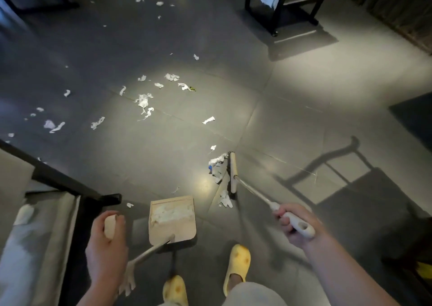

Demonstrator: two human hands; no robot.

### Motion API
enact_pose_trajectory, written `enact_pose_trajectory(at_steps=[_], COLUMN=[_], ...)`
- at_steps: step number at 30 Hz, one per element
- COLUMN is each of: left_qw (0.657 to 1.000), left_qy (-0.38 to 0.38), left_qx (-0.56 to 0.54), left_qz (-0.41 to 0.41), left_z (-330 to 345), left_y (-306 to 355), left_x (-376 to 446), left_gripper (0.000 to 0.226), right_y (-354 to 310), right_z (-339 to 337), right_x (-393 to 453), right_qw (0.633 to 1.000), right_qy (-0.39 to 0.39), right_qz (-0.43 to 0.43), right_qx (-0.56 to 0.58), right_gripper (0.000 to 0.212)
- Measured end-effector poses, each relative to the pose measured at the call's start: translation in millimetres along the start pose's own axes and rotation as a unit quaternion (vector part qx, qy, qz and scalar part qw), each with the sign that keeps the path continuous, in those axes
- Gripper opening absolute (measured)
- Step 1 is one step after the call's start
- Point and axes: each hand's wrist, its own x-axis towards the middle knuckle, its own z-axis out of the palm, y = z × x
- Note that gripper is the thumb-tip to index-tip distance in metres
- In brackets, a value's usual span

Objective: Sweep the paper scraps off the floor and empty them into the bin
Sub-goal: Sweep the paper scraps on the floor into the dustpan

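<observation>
Left hand (109, 252) grips the dustpan (172, 219) handle, mouth toward 12 o'clock; right hand (297, 223) grips the broom (233, 174), herding scraps (217, 167) from 1 o'clock

Your forearms are bare, with no sleeves showing. You wear soft yellow rubber slippers (236, 267), and pale loose trousers (252, 294) just behind them.
</observation>
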Motion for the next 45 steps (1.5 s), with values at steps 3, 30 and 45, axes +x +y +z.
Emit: enact_pose_trajectory(at_steps=[3,30,45], left_qw=[1.0,0.996,0.99], left_qy=[0.025,-0.057,-0.028], left_qx=[-0.012,-0.066,-0.082], left_qz=[-0.01,-0.015,-0.108], left_z=[1,-77,-110], left_y=[-3,-47,-74], left_x=[2,43,28], left_gripper=[0.008,0.013,0.015], right_y=[6,118,105], right_z=[-13,128,228], right_x=[-11,-10,-29], right_qw=[0.999,0.973,0.961], right_qy=[0.007,0.032,-0.124], right_qz=[-0.026,-0.049,0.054], right_qx=[-0.028,-0.222,-0.24], right_gripper=[0.016,0.024,0.015])
